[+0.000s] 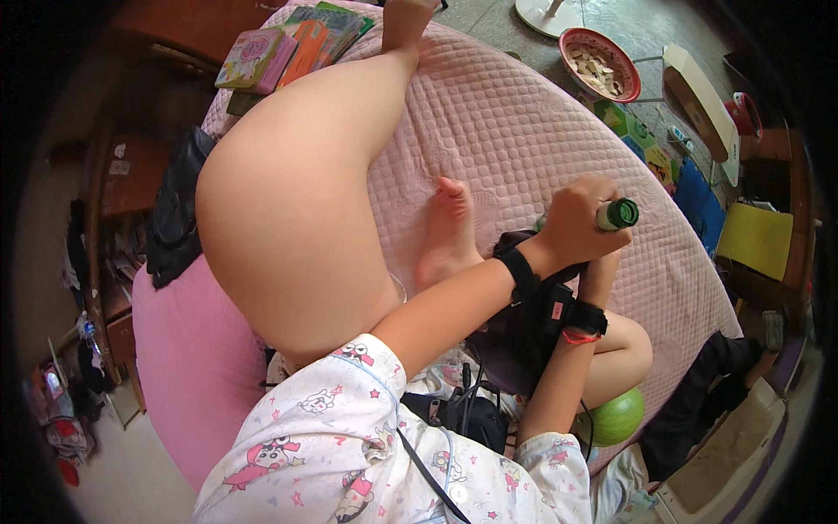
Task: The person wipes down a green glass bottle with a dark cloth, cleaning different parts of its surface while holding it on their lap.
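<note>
My left hand (579,219) is closed around the neck of a green bottle (620,213); its open-looking threaded mouth sticks out past the fingers. A small greenish patch shows at the far side of that hand, and I cannot tell whether it is part of the bottle. My right hand (601,265) is raised just below and behind the left one, which hides most of it, so its fingers do not show. Black straps are round both wrists, with a red cord on the right one. Dark cloth (520,327) lies below the hands, between the forearms.
My bare legs rest on a pink quilted bedcover (484,105). A round green fruit (612,419) sits beside the right knee. Books (252,59) are stacked at the far left. On the floor beyond are a red-rimmed basin (600,64) holding pale pieces and a cardboard box (699,105).
</note>
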